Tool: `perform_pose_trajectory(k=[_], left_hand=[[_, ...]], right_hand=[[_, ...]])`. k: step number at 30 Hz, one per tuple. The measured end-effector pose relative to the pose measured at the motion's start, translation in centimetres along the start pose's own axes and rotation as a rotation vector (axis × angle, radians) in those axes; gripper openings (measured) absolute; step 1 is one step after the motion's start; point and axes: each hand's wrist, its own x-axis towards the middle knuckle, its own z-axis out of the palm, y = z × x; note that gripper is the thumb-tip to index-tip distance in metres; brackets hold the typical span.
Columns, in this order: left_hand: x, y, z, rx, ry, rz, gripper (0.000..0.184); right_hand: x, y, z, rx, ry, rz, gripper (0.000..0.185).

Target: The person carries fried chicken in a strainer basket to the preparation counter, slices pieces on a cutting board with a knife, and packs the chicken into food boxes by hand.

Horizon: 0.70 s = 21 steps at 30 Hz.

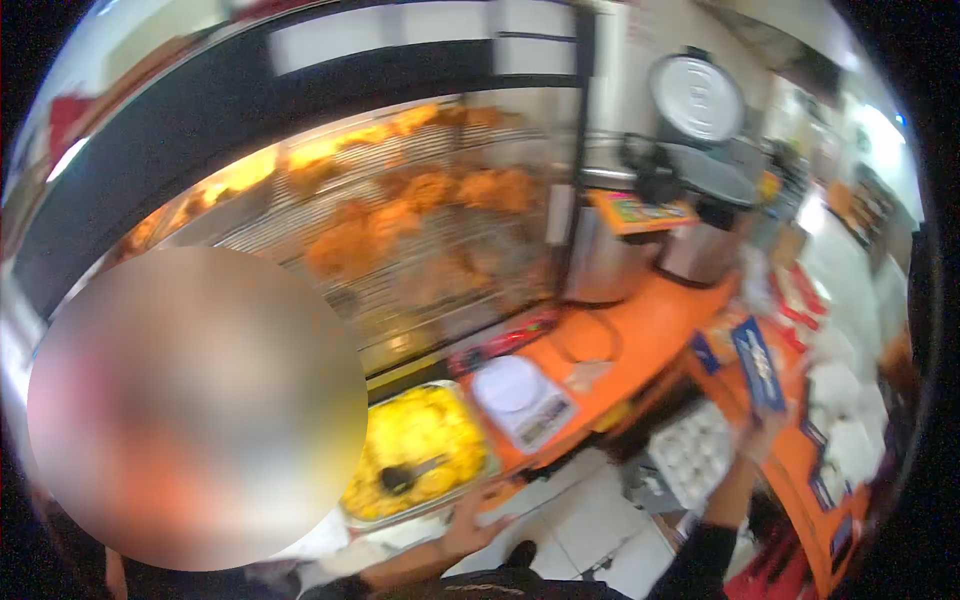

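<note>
My right hand (765, 435) is shut on the lower end of a flat blue packet with white print (757, 365), held tilted above the orange counter. Its kind is not clear. My left hand (468, 523) is low in the view, thumb and fingers apart, beside the right edge of a metal tray (487, 468). Whether it touches the rim, I cannot tell. Yellow chunky food (425, 430) fills the tray, and a dark-headed serving spoon (400, 478) lies on it. A white kitchen scale (520, 400) sits right of the tray.
A heated glass cabinet (575, 200) with browned chicken pieces (400, 215) stands behind. Large metal pots (705, 235) stand on the orange counter (650, 325). Eggs in a tray (695, 450) are below right; white bags (845, 420) lie farther right. A blurred patch covers the left.
</note>
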Motion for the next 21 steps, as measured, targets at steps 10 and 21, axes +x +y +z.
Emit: perform_pose_trajectory(k=[10,21], left_hand=[[-6.1,-1.3,-10.7,-1.504,0.060,-0.027,0.081],[-31.8,1.0,-28.0,-1.397,0.808,0.042,0.069]], right_hand=[[-41.6,-13.2,21.0,0.228,-1.075,0.364,0.104],[-62.2,-27.8,35.6,0.076,-2.269,-0.358,0.091]])
